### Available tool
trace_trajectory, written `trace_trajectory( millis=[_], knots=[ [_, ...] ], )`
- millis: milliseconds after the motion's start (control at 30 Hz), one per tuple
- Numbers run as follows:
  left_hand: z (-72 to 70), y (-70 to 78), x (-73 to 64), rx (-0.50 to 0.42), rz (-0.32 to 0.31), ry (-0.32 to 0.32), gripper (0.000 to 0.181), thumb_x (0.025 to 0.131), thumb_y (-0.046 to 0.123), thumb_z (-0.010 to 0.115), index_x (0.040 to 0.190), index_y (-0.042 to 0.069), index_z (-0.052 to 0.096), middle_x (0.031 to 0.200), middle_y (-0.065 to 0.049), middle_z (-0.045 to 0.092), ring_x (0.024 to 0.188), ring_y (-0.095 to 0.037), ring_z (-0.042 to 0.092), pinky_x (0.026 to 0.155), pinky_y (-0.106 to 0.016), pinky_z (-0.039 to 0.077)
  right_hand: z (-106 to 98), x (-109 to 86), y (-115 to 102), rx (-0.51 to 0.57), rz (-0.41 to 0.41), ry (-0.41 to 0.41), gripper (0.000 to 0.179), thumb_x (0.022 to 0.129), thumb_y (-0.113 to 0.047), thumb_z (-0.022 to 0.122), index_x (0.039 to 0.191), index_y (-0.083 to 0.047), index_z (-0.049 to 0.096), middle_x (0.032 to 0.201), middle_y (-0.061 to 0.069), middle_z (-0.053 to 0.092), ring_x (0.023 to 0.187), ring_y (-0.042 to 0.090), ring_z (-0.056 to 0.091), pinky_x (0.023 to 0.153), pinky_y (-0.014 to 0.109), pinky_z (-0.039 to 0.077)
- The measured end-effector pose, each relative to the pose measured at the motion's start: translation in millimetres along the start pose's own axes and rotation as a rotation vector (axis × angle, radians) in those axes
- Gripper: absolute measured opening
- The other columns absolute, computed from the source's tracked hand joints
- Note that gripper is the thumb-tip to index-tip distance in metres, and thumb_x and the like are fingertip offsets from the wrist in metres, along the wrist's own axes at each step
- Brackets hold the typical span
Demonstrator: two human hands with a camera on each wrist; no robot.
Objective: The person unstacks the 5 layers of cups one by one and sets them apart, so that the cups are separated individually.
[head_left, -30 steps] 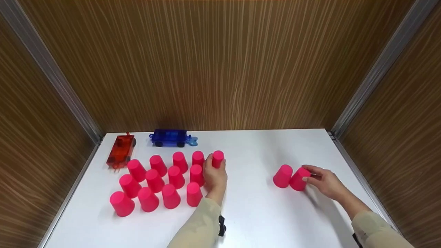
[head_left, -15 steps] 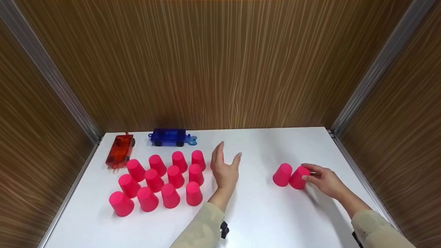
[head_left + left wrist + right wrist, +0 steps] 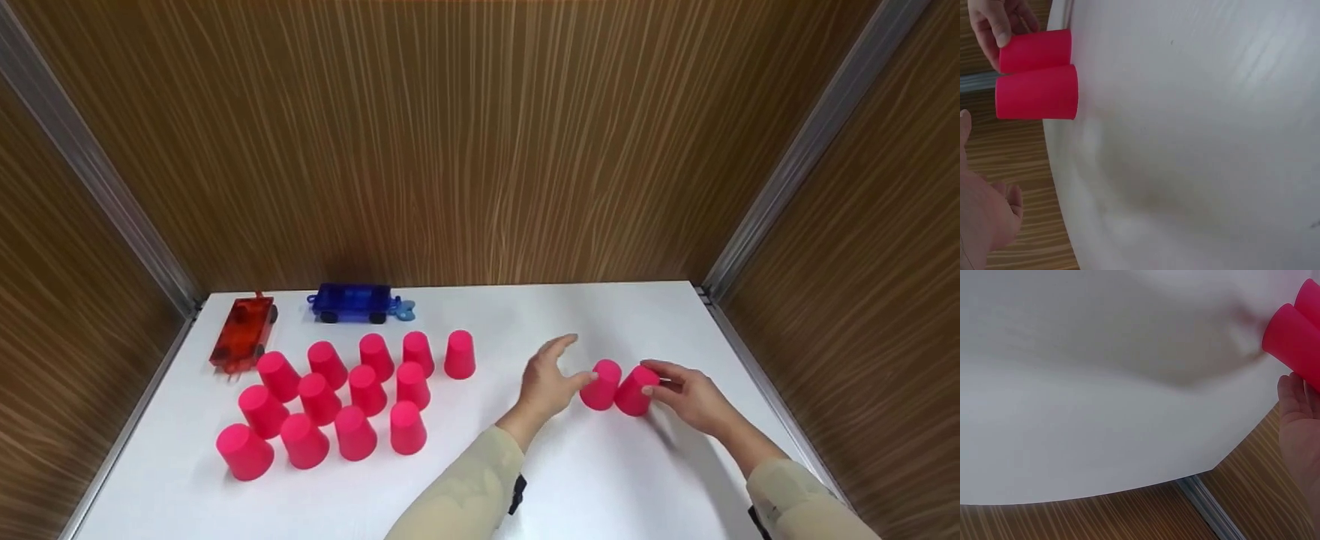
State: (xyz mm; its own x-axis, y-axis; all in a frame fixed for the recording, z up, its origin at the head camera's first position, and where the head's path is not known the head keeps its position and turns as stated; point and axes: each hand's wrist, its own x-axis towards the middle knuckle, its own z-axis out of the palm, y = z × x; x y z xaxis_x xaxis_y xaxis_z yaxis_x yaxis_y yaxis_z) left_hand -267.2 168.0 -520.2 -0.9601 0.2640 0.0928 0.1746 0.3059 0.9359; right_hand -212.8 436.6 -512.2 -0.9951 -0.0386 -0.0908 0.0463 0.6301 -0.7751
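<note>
Two pink cups stand upside down side by side at the right of the white table. My right hand grips the right cup between thumb and fingers near its top. Just left of the pair, my left hand has its fingers and thumb spread, with its thumb overlapping the left cup in the head view. In the left wrist view a gap shows between the left hand and that cup. Another pink cup stands alone at the back right end of the rows.
Several upside-down pink cups stand in rows on the left of the white table. Behind them lie a clear red toy car and a clear blue one. Wood-grain panels enclose the back and sides.
My left hand let go of a cup at the back right of the rows and moved right to the pair, fingers spread. The right hand stayed on its cup.
</note>
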Motion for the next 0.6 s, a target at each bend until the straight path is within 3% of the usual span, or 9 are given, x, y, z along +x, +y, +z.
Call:
trace_trajectory(
  millis=[233,600],
  knots=[
    [20.9,1.9,4.7,0.059,-0.046,-0.112,0.07,0.09,0.022,0.088,0.152,0.024,0.058,0.153,0.005,0.057,0.144,-0.019,0.051,0.106,-0.031,0.054,0.9,1.6,-0.3,0.001,-0.005,0.002,0.063,0.101,-0.026,0.076,0.155,-0.004,0.052,0.147,0.025,0.058,0.128,0.044,0.063,0.096,0.035,0.06],
    [30.6,0.0,8.2,0.095,-0.047,-0.201,0.064,0.092,0.021,0.086,0.151,0.022,0.06,0.149,0.005,0.061,0.142,-0.017,0.053,0.114,-0.034,0.047,0.7,0.4,-0.5,0.013,-0.026,0.005,0.059,0.102,-0.02,0.075,0.153,-0.001,0.054,0.146,0.026,0.059,0.126,0.043,0.065,0.096,0.031,0.059]
  ],
)
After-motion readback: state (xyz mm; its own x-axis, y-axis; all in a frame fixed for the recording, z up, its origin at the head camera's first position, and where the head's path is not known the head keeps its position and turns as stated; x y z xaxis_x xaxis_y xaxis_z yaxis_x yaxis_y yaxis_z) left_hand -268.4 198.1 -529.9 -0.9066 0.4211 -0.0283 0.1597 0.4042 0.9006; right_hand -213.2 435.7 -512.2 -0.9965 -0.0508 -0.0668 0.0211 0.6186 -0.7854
